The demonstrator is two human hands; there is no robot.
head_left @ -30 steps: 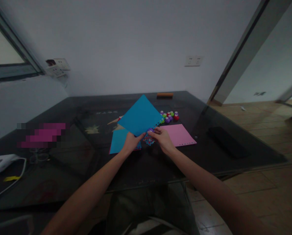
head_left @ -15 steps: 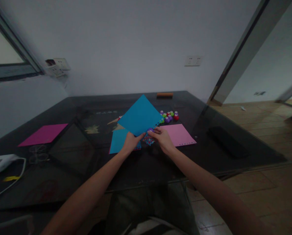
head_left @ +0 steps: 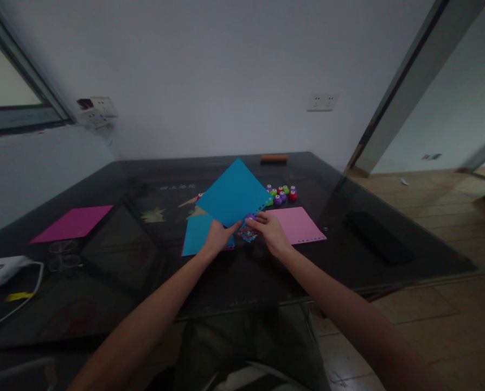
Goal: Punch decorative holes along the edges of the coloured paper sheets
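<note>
A blue sheet (head_left: 234, 191), turned cornerwise and with holes along its lower right edge, is gripped near its bottom corner by my left hand (head_left: 220, 234). Closed around a small purple punch (head_left: 250, 217) at that same edge is my right hand (head_left: 270, 231). Tiny coloured paper bits (head_left: 248, 234) lie on the table just below the punch. Another blue sheet (head_left: 195, 234) lies partly under my left hand. Right of my right hand is a pink sheet (head_left: 298, 225) with holes along its near edge.
Behind the pink sheet stand several red, green and purple punches (head_left: 282, 195). A magenta sheet (head_left: 74, 223), clear glasses (head_left: 64, 256) and a white device (head_left: 2, 271) with a cable are at left. A dark case (head_left: 378, 236) lies right, a brown roll (head_left: 274, 158) at the back.
</note>
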